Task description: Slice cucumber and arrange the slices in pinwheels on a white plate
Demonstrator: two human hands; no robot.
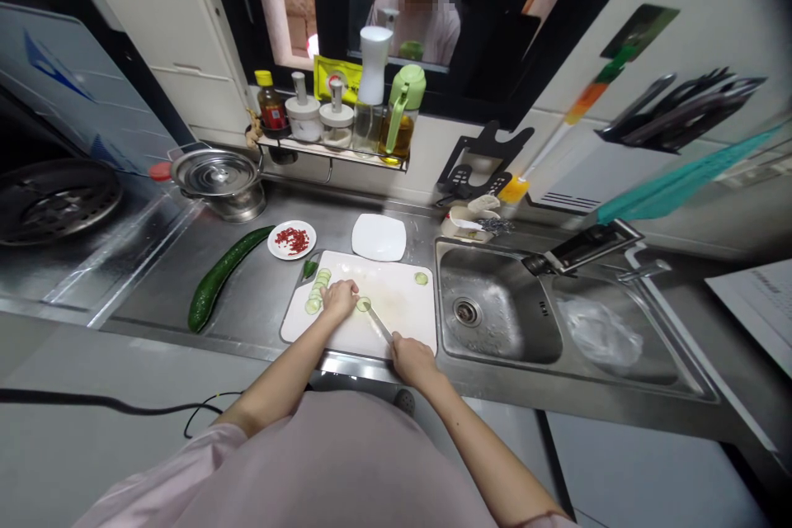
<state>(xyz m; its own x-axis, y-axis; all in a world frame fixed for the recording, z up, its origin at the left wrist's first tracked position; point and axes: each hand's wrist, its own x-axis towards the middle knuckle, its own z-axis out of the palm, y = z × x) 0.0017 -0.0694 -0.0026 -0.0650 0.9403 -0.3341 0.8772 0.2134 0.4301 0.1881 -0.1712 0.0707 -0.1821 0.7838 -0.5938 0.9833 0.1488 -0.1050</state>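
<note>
On the steel counter lies a white cutting board (396,305). My left hand (339,298) is curled over a short piece of cucumber, with a slice at its fingertips. A row of cut cucumber slices (317,289) lies to its left, and one slice (421,278) sits alone at the board's far right. My right hand (411,358) grips the handle of a knife (377,322), whose blade points toward the left hand's fingers. A dark green cucumber end (308,268) rests at the board's top left corner.
A whole cucumber (223,274) lies left of the board. A small plate of red chilli pieces (292,240) and an empty white plate (379,237) sit behind it. The sink (495,309) is to the right, a lidded pot (216,175) at left, a condiment rack (337,120) behind.
</note>
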